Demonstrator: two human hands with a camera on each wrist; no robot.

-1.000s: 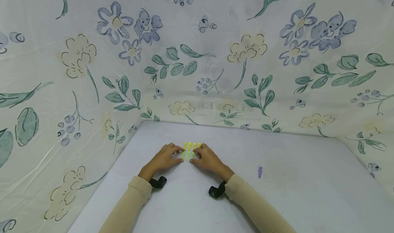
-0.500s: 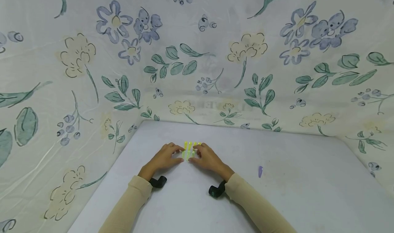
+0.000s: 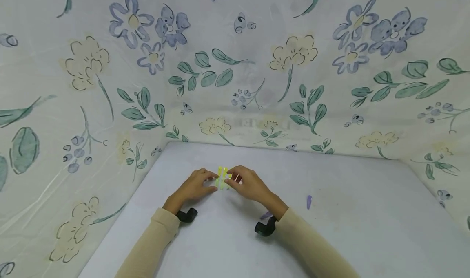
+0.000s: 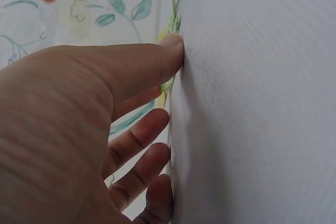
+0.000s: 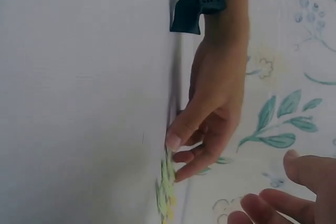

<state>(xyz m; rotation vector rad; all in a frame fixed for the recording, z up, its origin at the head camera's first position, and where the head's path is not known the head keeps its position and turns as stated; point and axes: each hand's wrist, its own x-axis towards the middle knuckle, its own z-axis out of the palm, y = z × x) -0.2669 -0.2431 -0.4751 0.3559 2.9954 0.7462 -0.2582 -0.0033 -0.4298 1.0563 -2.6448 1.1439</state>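
Small yellow snap hair clips (image 3: 220, 171) and light green snap hair clips (image 3: 222, 183) lie in two short rows on the white table, partly behind my fingers. My left hand (image 3: 194, 186) rests at the left end of the rows. Its thumb and forefinger touch by the outermost green clip, and the other fingers are loosely bent in the left wrist view. Just over the right end, my right hand (image 3: 249, 184) hovers. In the right wrist view its thumb and fingers (image 5: 304, 192) stand apart with nothing between them, off the table.
One purple hair clip (image 3: 309, 201) lies alone to the right. Another purple clip (image 3: 266, 215) shows partly beneath my right wrist. Black wrist cameras (image 3: 187, 215) hang below both wrists. A flower-printed sheet (image 3: 257, 66) rises behind the white table (image 3: 220, 245).
My right hand has lifted slightly up and away from the clips, uncovering a purple clip beneath its wrist. The left hand keeps its place at the rows, while the head view has shifted slightly.
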